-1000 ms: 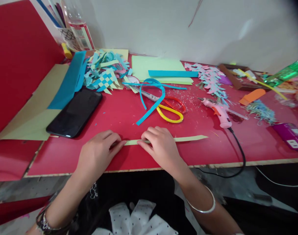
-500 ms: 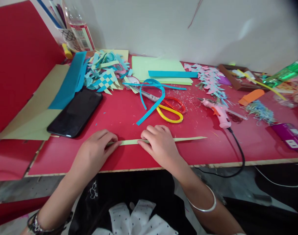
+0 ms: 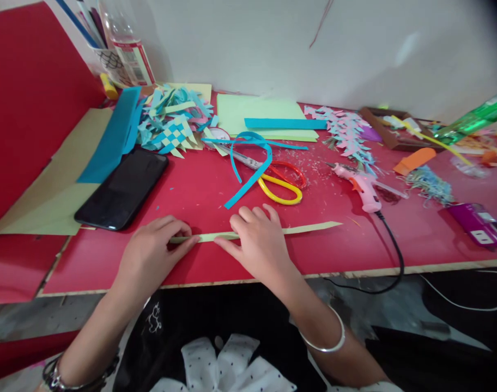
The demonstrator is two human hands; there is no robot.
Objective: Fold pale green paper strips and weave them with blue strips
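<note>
A narrow pale green paper strip [image 3: 311,227] lies crosswise near the front edge of the red table. My left hand [image 3: 156,250] pinches its left part between thumb and fingertips, hiding some of it. Farther right, my right hand [image 3: 259,242] is on the same strip, thumb along its near edge and fingers bent over the far side. A short stretch of strip shows between both thumbs. Beyond the hands lie a curled blue paper strip [image 3: 252,182] and scissors [image 3: 281,193] with yellow and red handles; the blue strip crosses over them.
Left of my hands lies a black phone [image 3: 121,188]. A pink glue gun [image 3: 365,190] with a black cord sits at right, near a purple device [image 3: 477,223]. Paper scraps [image 3: 170,117] and green sheets [image 3: 265,103] are along the wall.
My right hand has slid left along the strip, its thumb now closer to my left hand. More of the strip's right end shows and it angles slightly upward. My left hand still pinches the strip.
</note>
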